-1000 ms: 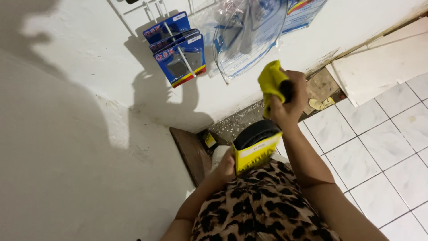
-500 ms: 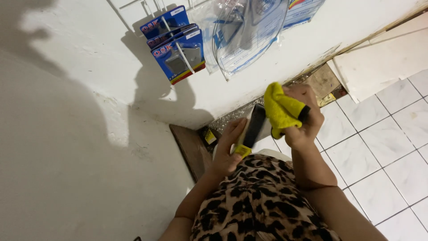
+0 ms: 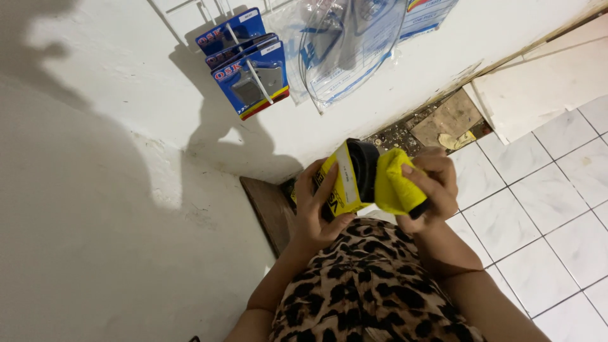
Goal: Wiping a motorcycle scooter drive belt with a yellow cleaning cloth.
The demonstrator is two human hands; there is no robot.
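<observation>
I see my left hand (image 3: 320, 209) gripping the yellow-banded black tube (image 3: 349, 178), held above my lap at centre frame. My right hand (image 3: 430, 190), at its 3 o'clock, clutches a yellow cloth (image 3: 394, 183) against it. I'd wipe firmly, bracing the tube steady.

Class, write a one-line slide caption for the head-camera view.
Left hand grips a black part in a yellow wrapper while the right hand presses a yellow cloth against it, below hanging blue packets.

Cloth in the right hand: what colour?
Yellow; the cloth is bunched in the right hand, seen in the head view.
</observation>
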